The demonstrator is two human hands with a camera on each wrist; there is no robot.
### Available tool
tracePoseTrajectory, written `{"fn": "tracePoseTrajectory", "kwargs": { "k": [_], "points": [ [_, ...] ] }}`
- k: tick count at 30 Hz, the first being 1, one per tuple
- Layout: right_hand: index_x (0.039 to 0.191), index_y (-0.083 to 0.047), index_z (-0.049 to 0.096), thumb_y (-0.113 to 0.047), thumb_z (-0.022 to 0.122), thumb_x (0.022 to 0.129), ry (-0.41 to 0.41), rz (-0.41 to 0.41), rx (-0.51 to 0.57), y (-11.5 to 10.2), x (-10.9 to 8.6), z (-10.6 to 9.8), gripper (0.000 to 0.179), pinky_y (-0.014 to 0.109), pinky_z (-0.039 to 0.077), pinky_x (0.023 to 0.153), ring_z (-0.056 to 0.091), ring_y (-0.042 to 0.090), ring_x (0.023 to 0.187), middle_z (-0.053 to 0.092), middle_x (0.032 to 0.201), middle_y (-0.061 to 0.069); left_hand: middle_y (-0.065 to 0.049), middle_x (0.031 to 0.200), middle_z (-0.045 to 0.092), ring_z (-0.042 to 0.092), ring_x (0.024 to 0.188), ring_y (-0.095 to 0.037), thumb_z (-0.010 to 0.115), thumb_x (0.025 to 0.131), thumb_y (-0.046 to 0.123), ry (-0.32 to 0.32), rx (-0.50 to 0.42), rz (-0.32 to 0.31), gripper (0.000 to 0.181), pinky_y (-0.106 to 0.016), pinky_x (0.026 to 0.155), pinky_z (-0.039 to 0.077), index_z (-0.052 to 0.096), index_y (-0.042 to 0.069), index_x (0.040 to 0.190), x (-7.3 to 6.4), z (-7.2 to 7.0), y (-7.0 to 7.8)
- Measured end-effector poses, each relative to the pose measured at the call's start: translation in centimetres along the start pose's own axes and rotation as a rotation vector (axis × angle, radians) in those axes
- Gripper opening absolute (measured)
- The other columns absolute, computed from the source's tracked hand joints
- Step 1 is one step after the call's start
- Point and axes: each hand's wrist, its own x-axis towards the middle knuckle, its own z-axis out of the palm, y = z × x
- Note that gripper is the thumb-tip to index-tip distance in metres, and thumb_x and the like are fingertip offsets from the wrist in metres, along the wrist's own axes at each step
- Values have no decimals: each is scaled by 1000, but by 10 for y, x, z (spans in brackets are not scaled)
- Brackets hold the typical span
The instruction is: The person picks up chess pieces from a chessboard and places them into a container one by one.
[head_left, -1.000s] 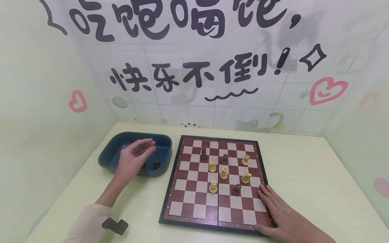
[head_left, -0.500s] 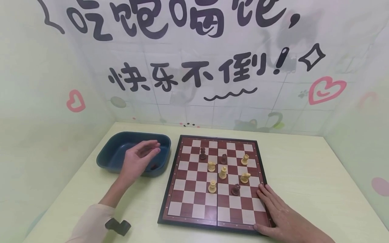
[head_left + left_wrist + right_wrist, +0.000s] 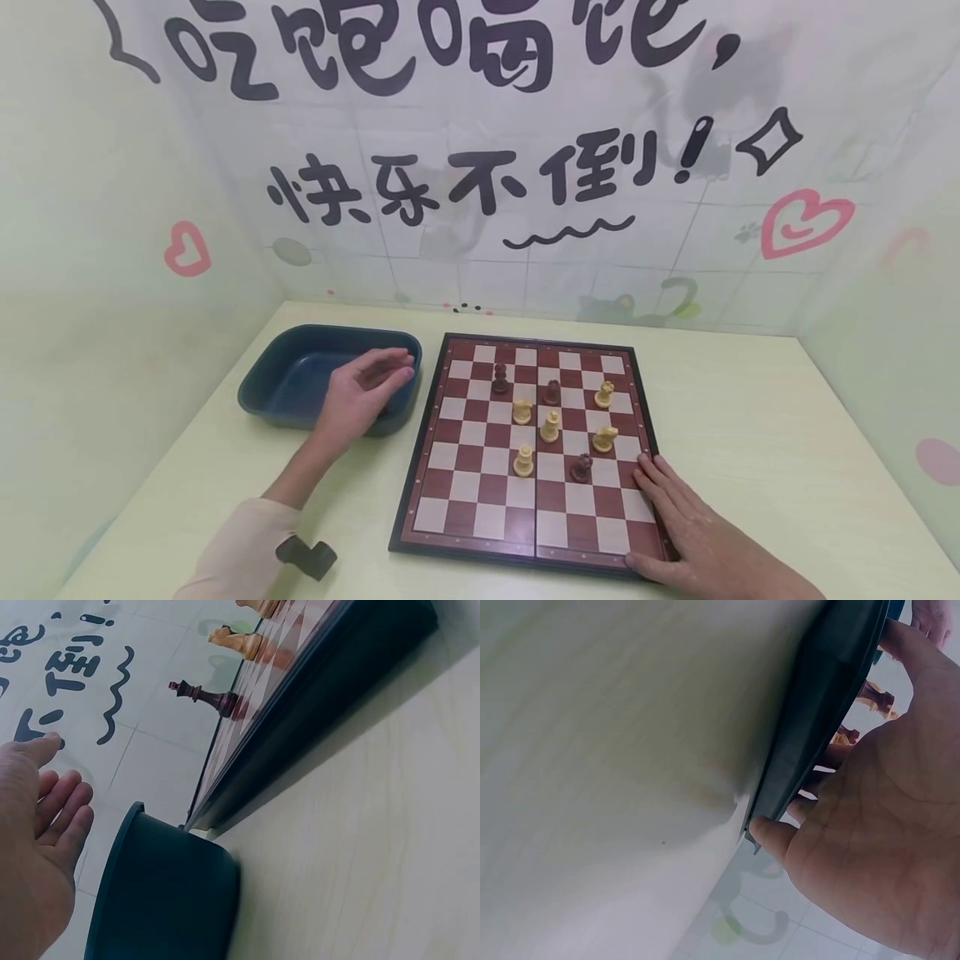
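My left hand (image 3: 362, 393) hovers over the right side of a dark blue plastic bin (image 3: 288, 400). Its fingers are loosely bent with the thumb apart, and in the left wrist view the hand (image 3: 37, 847) shows nothing between them. On the right, my other hand (image 3: 693, 525) rests along the right edge of a chessboard (image 3: 491, 521), fingers and thumb stretched over the frame. Several light and dark chess pieces stand on the board, among them a dark king (image 3: 206, 697), a light king (image 3: 550, 427) and a light knight (image 3: 604, 439). The bin's near right corner is hidden behind my left hand.
The board lies just right of the bin on a pale table (image 3: 765, 417). A wall sheet (image 3: 480, 275) with black lettering rises behind the table, and pale side panels enclose it left and right.
My left hand has moved to the right across the bin, towards the board. Dark pieces seen in the bin earlier are now hidden behind it. The right hand stays on the board's edge.
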Motion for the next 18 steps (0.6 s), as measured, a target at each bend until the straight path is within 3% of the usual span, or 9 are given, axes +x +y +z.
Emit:
{"fn": "tracePoseTrajectory", "kwargs": {
  "k": [10, 14, 18],
  "points": [
    [159, -4, 31, -76, 59, 87, -25, 25, 22, -1, -1, 0, 105, 46, 47, 105, 26, 26, 148, 26, 165, 10, -27, 114, 68, 69, 103, -16, 74, 92, -3, -32, 15, 21, 27, -27, 91, 55, 69, -5, 118, 2, 12, -3],
    [158, -3, 31, -73, 61, 88, -7, 3, 17, -1, -1, -2, 104, 47, 47, 103, 27, 28, 148, 27, 164, 12, -16, 114, 71, 69, 107, -21, 77, 93, 11, -72, 122, -9, 31, -28, 91, 55, 70, 1, 121, 2, 19, -3],
    [158, -2, 31, -73, 62, 88, -9, 6, 9, -1, -1, -2, 104, 46, 47, 104, 27, 28, 148, 26, 164, 12, -8, 116, 70, 67, 112, -25, 77, 94, 21, -113, 186, -45, 35, -38, 93, 55, 69, 6, 124, 3, 26, -2]
  ]
}}
